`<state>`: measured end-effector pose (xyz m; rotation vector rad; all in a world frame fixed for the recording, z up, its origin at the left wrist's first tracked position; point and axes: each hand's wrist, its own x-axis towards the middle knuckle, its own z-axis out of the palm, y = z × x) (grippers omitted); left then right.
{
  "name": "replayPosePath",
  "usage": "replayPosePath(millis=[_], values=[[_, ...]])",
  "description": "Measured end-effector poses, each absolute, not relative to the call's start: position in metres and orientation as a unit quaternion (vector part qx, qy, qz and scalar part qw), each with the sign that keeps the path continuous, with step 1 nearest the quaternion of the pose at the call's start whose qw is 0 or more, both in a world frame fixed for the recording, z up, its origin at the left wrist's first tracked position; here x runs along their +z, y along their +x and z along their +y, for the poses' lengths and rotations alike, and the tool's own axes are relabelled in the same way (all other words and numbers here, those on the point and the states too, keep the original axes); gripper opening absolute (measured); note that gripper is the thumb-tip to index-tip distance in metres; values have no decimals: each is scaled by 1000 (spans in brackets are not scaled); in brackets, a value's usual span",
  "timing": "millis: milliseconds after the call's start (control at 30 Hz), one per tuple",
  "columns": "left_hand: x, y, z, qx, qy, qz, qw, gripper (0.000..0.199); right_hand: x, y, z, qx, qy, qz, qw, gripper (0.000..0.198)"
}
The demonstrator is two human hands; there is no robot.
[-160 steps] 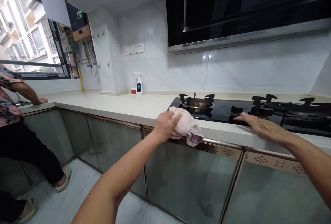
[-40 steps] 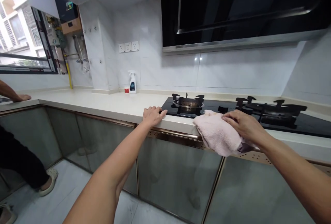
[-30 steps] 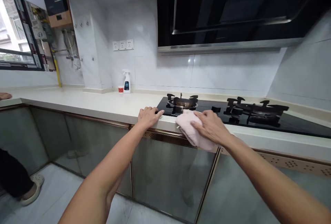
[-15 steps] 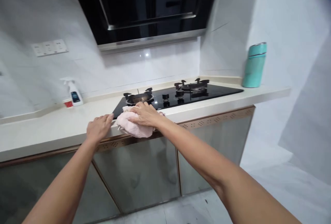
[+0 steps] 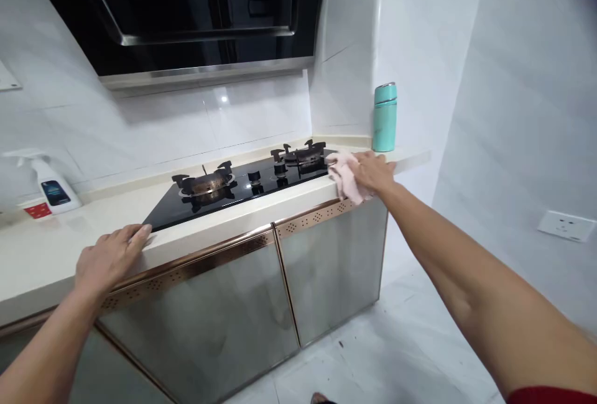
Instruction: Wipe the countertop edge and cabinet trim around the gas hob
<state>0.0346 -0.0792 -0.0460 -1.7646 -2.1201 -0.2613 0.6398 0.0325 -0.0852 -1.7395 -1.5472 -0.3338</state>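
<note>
Cloth [image 5: 343,175] is gripped in your right hand [image 5: 373,171] by the stove's [image 5: 165,212] right end, left hand [image 5: 106,260] spread; wiped extent unclear.

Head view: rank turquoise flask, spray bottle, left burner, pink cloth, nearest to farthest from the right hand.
1. Pink cloth: against the right hand.
2. Turquoise flask: just behind.
3. Left burner: leftward, on cooktop.
4. Spray bottle: far left, on counter.

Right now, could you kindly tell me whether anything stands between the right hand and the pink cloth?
Nothing visible does: the right hand is directly on the pink cloth, at the front edge of the counter. The turquoise bottle nearby stands beyond the hand, not between the two.
</note>
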Motion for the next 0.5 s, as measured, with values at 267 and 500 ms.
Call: replayPosePath(millis=[267, 500], values=[[-43, 50, -86, -104, -622, -758, 167, 66, -117, 614, 19, -142, -660, -555, 485, 53], [-43, 56, -93, -125, -631, -749, 159, 65, -125, 510, -14, -178, -503, -734, 420, 55]])
